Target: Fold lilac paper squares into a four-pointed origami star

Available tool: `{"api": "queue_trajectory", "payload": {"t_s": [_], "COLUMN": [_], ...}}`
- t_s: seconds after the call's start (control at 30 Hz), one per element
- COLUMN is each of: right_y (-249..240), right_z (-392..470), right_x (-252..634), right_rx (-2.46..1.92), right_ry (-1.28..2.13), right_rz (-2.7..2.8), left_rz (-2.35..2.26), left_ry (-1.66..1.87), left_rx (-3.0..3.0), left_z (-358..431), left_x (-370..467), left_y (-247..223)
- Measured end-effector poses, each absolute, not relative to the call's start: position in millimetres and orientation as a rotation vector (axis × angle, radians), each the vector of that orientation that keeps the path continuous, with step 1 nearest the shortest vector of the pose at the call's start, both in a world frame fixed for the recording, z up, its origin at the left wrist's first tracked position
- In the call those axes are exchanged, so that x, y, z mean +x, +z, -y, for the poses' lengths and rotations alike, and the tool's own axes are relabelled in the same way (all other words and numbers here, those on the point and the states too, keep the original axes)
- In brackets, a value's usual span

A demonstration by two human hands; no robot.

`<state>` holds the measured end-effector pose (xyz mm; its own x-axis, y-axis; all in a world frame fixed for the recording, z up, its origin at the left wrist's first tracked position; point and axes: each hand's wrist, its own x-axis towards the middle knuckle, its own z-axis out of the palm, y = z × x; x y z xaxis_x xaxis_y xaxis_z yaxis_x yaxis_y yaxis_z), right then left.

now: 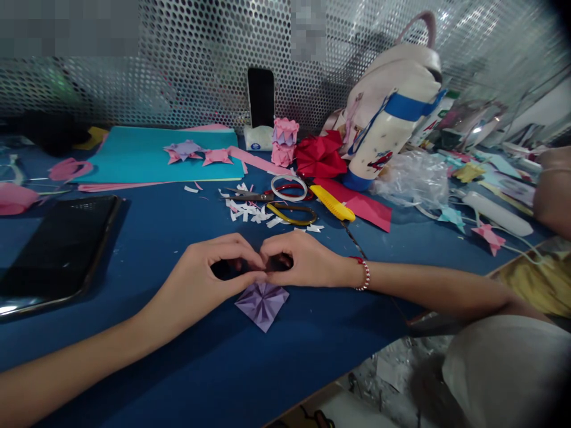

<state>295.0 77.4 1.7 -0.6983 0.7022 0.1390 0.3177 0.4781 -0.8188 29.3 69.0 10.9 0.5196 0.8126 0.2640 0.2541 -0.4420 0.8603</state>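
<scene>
A purple square of origami paper (263,306), creased in a star-like pattern, is held low over the blue table with one corner toward me. My left hand (196,276) pinches its far corner between thumb and fingers. Close against it, my right hand (310,261), with a beaded bracelet at the wrist, pinches the same corner from the right. The fingertips of both hands meet there and hide that part of the paper. Just beyond the hands lie scissors (292,214) with a yellow handle loop and white paper scraps (250,211).
A large dark tablet or phone (62,246) lies at left. Blue paper sheets (147,154) carry folded stars. Behind stand a phone (261,98), a red paper shape (321,156) and a bottle (386,139). A yellow cutter (332,203) lies by red paper (370,208). Another person's arm (555,190) shows at right.
</scene>
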Motion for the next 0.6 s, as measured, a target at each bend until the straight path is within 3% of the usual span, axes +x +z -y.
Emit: {"api": "queue_trajectory", "payload": {"t_s": [0.6], "right_y": [1.7], "right_z": [-80.3], "right_x": [303.2], "right_rx": [-0.804], "right_ry": [1.126], "right_rz": [2.319], "left_rz": [-0.885], "left_ry": [0.867], "left_rx": [2.051], "left_z": [-68.2], "left_x": [28.9], "left_y": [6.5]}}
